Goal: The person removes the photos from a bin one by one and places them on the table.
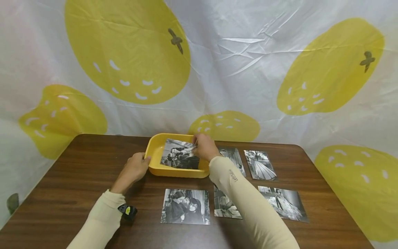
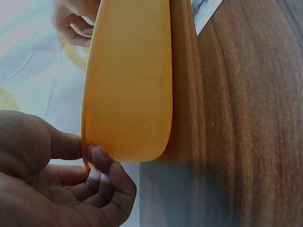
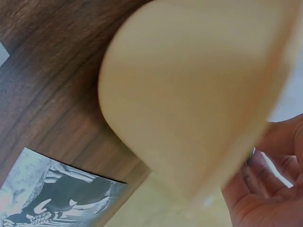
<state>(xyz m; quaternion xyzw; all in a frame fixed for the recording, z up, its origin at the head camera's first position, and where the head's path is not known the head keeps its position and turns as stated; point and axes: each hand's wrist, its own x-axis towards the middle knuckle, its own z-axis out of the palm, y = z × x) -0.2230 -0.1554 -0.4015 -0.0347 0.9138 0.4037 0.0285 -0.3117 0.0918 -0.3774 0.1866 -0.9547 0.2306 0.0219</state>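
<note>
A yellow plastic tray sits at the back of the table, with a black-and-white photo inside it showing people close together. My left hand pinches the tray's left rim between thumb and fingers, plainly seen in the left wrist view, where the hand is at lower left. Over the tray's right end, my right hand pinches the photo's right edge. The right wrist view has that hand behind the tray wall, which hides most of what the fingers hold.
Several other black-and-white photos lie on the brown wooden table. One photo is in front of the tray; others, such as a bridal photo and a gown photo, lie to the right. A lemon-print cloth hangs behind.
</note>
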